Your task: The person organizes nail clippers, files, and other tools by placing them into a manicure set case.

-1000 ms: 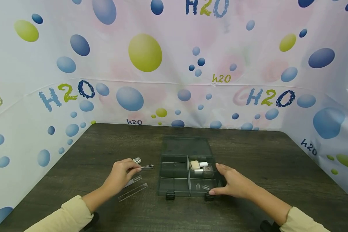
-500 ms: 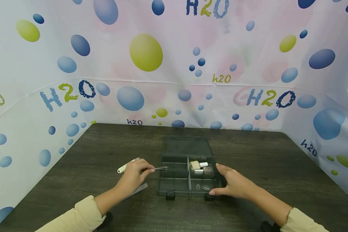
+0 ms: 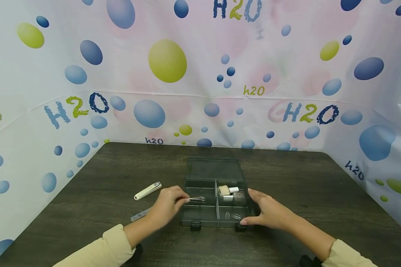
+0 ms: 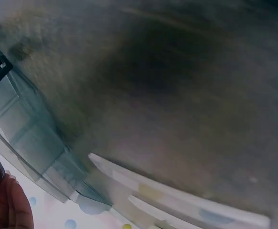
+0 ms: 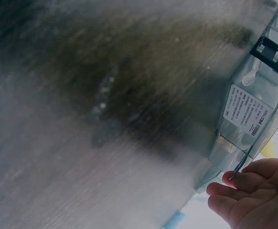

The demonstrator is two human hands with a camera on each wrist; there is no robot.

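Observation:
My left hand (image 3: 168, 204) pinches a thin silvery metal tool (image 3: 197, 199) with narrow prongs, held over the left compartments of a dark see-through organizer box (image 3: 200, 223). Its lid (image 3: 215, 168) lies folded back. My right hand (image 3: 270, 211) holds the box's right side, thumb at the front corner near a latch; in the right wrist view its fingers (image 5: 244, 181) curl at the rim. The back right compartment holds nail polish bottles (image 3: 224, 190) with white caps, and the front right one holds small clear pieces (image 3: 235, 216).
A cream nail clipper (image 3: 148, 191) lies on the dark wooden table (image 3: 287, 178), left of the box. Nearer lies a nail file (image 3: 140, 214), partly behind my left forearm; the left wrist view shows two pale strips (image 4: 177, 191). A printed sheet (image 3: 187, 81) surrounds the table.
My left hand has moved right with the metal tool, from beside the nail clipper to over the box. The clipper has come into full view. My right hand stays at the box.

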